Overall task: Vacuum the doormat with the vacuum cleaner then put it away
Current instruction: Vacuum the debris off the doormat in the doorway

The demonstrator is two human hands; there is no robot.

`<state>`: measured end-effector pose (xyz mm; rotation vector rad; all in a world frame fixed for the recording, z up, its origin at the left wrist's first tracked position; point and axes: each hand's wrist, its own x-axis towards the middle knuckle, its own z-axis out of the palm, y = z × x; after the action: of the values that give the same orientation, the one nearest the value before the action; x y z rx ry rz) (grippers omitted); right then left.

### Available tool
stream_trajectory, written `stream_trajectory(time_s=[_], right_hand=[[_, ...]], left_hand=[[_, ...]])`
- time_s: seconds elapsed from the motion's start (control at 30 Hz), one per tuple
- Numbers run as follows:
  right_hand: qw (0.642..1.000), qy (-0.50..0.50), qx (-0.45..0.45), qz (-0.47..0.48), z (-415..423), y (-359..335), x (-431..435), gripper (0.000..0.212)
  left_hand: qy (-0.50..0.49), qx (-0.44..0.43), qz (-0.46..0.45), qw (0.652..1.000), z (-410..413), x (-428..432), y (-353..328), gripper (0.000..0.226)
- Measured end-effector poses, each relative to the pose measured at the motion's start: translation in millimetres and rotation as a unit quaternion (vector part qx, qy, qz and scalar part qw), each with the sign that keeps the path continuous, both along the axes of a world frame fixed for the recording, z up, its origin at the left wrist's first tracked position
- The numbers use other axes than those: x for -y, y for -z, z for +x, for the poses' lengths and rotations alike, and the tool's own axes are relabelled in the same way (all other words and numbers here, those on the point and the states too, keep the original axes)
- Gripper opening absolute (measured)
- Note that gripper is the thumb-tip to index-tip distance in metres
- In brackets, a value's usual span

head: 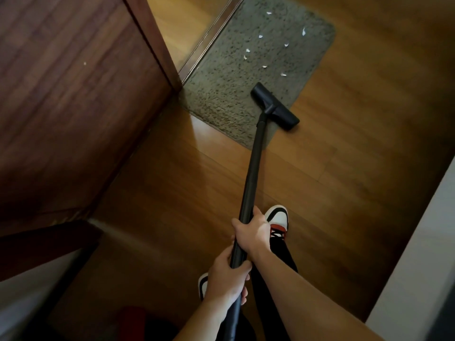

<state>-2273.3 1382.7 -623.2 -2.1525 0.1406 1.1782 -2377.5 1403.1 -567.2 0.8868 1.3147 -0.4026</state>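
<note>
A grey shaggy doormat (246,70) lies on the wooden floor by a doorway, with several white paper scraps (261,36) scattered over its far half. The black vacuum wand (253,163) runs from my hands to the black floor nozzle (274,106), which sits on the mat's near right edge, partly over the bare floor. My right hand (252,232) grips the wand higher up. My left hand (226,279) grips it lower, where the wand meets the hose.
A dark wooden door or cabinet panel (73,94) fills the left side. A door threshold (209,38) borders the mat's left edge. A white wall (418,254) stands at the right. My shoes (277,217) are on the wooden floor (344,156). Something red (133,318) sits bottom left.
</note>
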Motion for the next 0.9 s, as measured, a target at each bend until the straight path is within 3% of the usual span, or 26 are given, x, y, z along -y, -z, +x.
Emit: stream_trajectory(time_s=[0.5,0.9], right_hand=[[0.999,-0.049,-0.012,-0.01,164,12,-30,0.038],[0.998,-0.06,-0.011,-0.011,225,15,-45,0.033]], left_hand=[[-0.04,0.008,-0.008,0.999,162,-21,11,0.003],[-0.035,0.01,-0.005,0.999,223,-37,10,0.002]])
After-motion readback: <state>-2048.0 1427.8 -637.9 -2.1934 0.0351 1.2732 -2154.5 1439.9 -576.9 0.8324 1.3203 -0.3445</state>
